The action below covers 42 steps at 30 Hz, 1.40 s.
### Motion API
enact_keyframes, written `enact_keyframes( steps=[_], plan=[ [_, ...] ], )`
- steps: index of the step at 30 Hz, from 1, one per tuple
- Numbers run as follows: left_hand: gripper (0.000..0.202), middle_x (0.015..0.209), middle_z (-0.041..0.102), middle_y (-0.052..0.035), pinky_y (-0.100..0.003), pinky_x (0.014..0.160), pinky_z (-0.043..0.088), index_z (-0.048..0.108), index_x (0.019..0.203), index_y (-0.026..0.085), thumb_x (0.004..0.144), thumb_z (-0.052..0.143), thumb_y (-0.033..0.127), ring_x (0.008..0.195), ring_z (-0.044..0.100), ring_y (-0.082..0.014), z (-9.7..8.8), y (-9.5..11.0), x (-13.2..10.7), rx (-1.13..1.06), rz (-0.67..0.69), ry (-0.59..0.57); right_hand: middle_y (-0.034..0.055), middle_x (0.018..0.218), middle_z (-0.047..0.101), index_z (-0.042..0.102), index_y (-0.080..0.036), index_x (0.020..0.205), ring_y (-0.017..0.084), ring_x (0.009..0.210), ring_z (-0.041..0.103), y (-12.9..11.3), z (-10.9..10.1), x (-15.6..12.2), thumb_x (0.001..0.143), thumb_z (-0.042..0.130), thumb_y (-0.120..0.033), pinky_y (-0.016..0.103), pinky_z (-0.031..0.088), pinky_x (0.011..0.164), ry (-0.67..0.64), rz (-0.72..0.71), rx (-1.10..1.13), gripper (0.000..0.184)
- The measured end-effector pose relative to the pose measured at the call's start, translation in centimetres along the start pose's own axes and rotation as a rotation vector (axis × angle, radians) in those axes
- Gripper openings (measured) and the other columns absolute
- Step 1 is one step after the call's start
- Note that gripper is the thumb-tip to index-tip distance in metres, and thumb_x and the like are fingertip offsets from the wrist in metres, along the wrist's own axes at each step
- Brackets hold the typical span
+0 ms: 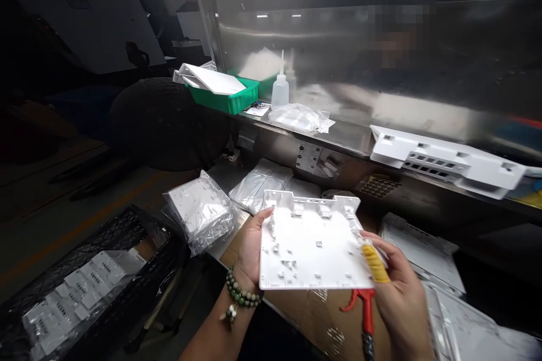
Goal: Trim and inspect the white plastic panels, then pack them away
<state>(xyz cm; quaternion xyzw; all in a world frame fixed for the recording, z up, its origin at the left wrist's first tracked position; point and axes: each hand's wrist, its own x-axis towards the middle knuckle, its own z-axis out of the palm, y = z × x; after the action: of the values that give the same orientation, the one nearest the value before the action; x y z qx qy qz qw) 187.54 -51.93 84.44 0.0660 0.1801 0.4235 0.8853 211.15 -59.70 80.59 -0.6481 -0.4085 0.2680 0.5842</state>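
Observation:
A white plastic housing panel [313,254] with small posts and clips is held up in front of me, its inner face showing. My left hand [252,248] grips its left edge, thumb on the face; a bead bracelet circles that wrist. On the right edge, my right hand [396,279] also holds the panel, and a yellow wrap covers its thumb. Below the panel, a red-handled tool [367,316] lies on the cardboard [322,324], partly hidden by the panel.
A metal shelf [347,138] carries a green bin [237,102], a squeeze bottle [280,92] and a slotted white housing [449,163]. Bagged panels [203,208] lie left of my hands. A black crate [131,220] with more white parts stands lower left; panels [423,254] are stacked at right.

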Motion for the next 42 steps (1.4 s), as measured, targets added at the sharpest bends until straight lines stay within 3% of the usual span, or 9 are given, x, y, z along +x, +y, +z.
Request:
enact_keyframes(
  steps=[2,6,10,16,22,28,33,38,42],
  plan=[
    [0.053,0.121,0.074,-0.0179,-0.053,0.106,0.046,0.06,0.134,0.01,0.088,0.061,0.036,0.111,0.07,-0.038,0.2,-0.2,-0.4,-0.009,-0.06,-0.001,0.0063,0.131,0.068,0.068,-0.025,0.114,0.026,0.121,0.063,0.1,1.0,-0.3,0.08,0.074,-0.034,0.036,0.048,0.101,0.011,0.001,0.084,0.036],
    [0.061,0.113,0.077,-0.0184,-0.053,0.103,0.048,0.061,0.13,0.006,0.072,0.061,0.02,0.106,0.072,-0.0392,0.7,0.4,-0.8,-0.061,-0.103,0.019,0.0071,0.138,0.064,0.065,-0.027,0.115,0.026,0.122,0.062,0.7,1.6,-0.1,0.083,0.074,-0.034,0.038,0.049,0.098,0.01,-0.013,0.116,0.034],
    [0.065,0.11,0.078,-0.0183,-0.054,0.101,0.048,0.061,0.13,0.004,0.067,0.055,0.017,0.103,0.073,-0.0388,1.3,1.0,-0.6,-0.101,-0.123,0.096,0.0072,0.133,0.062,0.07,-0.027,0.112,0.025,0.12,0.059,-1.0,1.6,-0.4,0.086,0.073,-0.032,0.038,0.048,0.098,0.049,-0.234,-0.051,0.027],
    [0.068,0.11,0.077,-0.018,-0.055,0.102,0.047,0.06,0.131,0.005,0.065,0.053,0.016,0.102,0.073,-0.0385,2.1,0.4,-0.5,-0.133,-0.171,0.095,0.0057,0.102,0.063,0.073,-0.029,0.113,0.019,0.093,0.064,-5.9,4.9,-4.4,0.091,0.068,-0.015,0.028,0.054,0.074,-0.479,-0.646,-0.121,0.026],
    [0.071,0.109,0.078,-0.0154,-0.054,0.102,0.048,0.06,0.133,0.008,0.062,0.052,0.01,0.099,0.074,-0.0363,2.5,0.2,-0.8,-0.118,-0.105,0.119,0.0086,0.097,0.062,0.07,-0.019,0.116,0.021,0.09,0.06,-5.5,6.7,-5.9,0.093,0.062,-0.01,0.032,0.053,0.075,-0.532,-0.854,-0.157,0.026],
    [0.078,0.109,0.078,-0.0116,-0.053,0.102,0.049,0.057,0.137,0.013,0.06,0.049,0.002,0.1,0.074,-0.0337,2.7,-0.1,-0.9,-0.058,0.115,0.115,0.0073,0.094,0.061,0.071,-0.02,0.111,0.02,0.088,0.059,-5.9,6.3,-5.5,0.091,0.064,-0.006,0.031,0.051,0.073,-0.473,-0.848,-0.137,0.025],
    [0.078,0.112,0.078,-0.0133,-0.054,0.102,0.049,0.057,0.138,0.012,0.061,0.051,0.003,0.102,0.074,-0.0356,2.6,-0.1,-0.9,-0.034,0.04,0.05,0.0085,0.096,0.062,0.07,-0.017,0.117,0.021,0.089,0.059,-5.3,7.0,-6.3,0.092,0.061,-0.008,0.034,0.051,0.075,-0.478,-0.889,-0.122,0.028],
    [0.084,0.115,0.077,-0.015,-0.058,0.103,0.048,0.054,0.141,0.01,0.057,0.051,0.005,0.104,0.073,-0.0378,1.7,1.3,-1.3,-0.024,0.039,0.069,0.0062,0.103,0.062,0.073,-0.024,0.112,0.018,0.096,0.061,-4.1,3.2,-4.5,0.092,0.064,-0.01,0.029,0.051,0.078,-0.38,-0.707,-0.185,0.026],
    [0.084,0.112,0.078,-0.016,-0.059,0.101,0.05,0.055,0.139,0.008,0.055,0.05,0.008,0.103,0.074,-0.0382,1.3,2.8,-1.9,-0.008,0.024,0.108,0.0059,0.112,0.063,0.075,-0.026,0.109,0.021,0.105,0.061,-2.9,-0.7,-2.4,0.088,0.072,-0.018,0.033,0.048,0.088,-0.038,-0.484,-0.086,0.023]
  ],
)
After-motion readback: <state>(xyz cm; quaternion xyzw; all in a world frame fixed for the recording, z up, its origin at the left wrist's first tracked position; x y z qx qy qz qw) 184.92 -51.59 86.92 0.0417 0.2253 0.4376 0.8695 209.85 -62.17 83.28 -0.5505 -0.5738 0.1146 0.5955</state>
